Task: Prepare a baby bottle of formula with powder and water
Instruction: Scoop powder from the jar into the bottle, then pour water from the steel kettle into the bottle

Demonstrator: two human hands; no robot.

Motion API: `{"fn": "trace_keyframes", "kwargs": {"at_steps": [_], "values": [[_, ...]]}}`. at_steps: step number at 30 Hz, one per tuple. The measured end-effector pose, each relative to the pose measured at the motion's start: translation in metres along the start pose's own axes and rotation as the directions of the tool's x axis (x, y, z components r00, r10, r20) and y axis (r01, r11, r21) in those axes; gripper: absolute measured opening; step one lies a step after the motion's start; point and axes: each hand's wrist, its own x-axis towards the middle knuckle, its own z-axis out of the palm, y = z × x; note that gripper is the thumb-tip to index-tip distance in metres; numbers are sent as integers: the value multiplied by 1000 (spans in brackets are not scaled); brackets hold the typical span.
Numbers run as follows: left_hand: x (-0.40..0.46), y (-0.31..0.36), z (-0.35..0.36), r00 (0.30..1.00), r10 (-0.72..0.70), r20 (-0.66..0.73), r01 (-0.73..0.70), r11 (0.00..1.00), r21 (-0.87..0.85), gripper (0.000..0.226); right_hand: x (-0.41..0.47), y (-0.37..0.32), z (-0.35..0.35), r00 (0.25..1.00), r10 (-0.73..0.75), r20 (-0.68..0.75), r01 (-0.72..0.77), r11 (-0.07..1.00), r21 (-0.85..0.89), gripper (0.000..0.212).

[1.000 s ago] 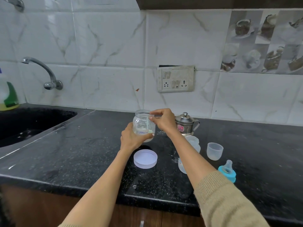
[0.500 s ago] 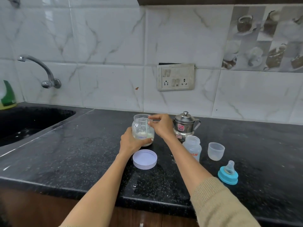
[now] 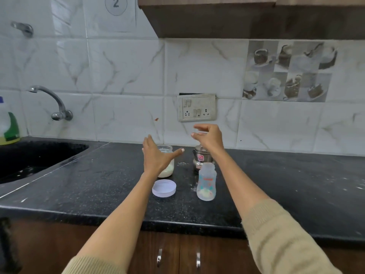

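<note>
Head view: both hands lifted, nothing held

Head camera looks down on a black countertop (image 3: 79, 186). At mid-frame the left hand (image 3: 156, 157) is raised with straight, spread fingers and grips nothing; it hangs in front of the powder jar (image 3: 167, 167), partly hiding it, and whether it touches the glass cannot be told. The right hand (image 3: 209, 136) is higher, just right of centre, fingers loosely extended and apart, empty, above the steel pot (image 3: 200, 158). The jar stands open on the counter with pale powder in its lower part. Its white lid (image 3: 164, 188) lies flat just below it in the frame. The baby bottle (image 3: 206, 182) stands upright and uncapped right of the lid, in front of the steel pot, with a little powder at its bottom. At the left edge are a dark sink (image 3: 35, 155) and a wall tap (image 3: 53, 103)
</note>
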Motion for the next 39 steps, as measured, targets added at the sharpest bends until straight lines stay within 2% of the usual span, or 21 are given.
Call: {"fn": "trace_keyframes", "kwargs": {"at_steps": [4,8,11,13,16,21,23,29,33,39], "values": [[-24,32,13,994,87,69,-82,994,-72,123,1,5,-42,997,30,-65,-31,1000,-3,34],[-60,30,36,945,97,311,-70,993,-99,121,7,34,-72,984,131,-118,-131,991,11,36],[-79,13,52,893,111,436,-54,989,-140,82,14,64,-81,964,231,-131,-226,973,51,37],[-86,3,59,879,73,471,-3,989,-147,79,22,84,-81,947,296,-120,-288,954,83,38],[-86,-9,65,878,50,477,33,986,-163,83,37,112,-73,931,356,-83,-347,932,108,39],[-85,-23,73,877,58,477,50,976,-210,53,67,148,-54,918,398,5,-397,917,42,45],[-86,-26,76,882,61,468,53,972,-227,51,78,158,-48,913,404,59,-406,914,8,45],[-89,-28,77,883,107,457,23,963,-269,44,89,176,-38,866,437,244,-465,883,67,40],[-91,-26,76,885,133,447,-6,962,-275,44,91,180,-35,876,427,226,-460,880,120,31],[-91,-24,75,882,115,457,9,966,-260,44,97,174,-36,882,441,165,-456,888,61,20]]}}
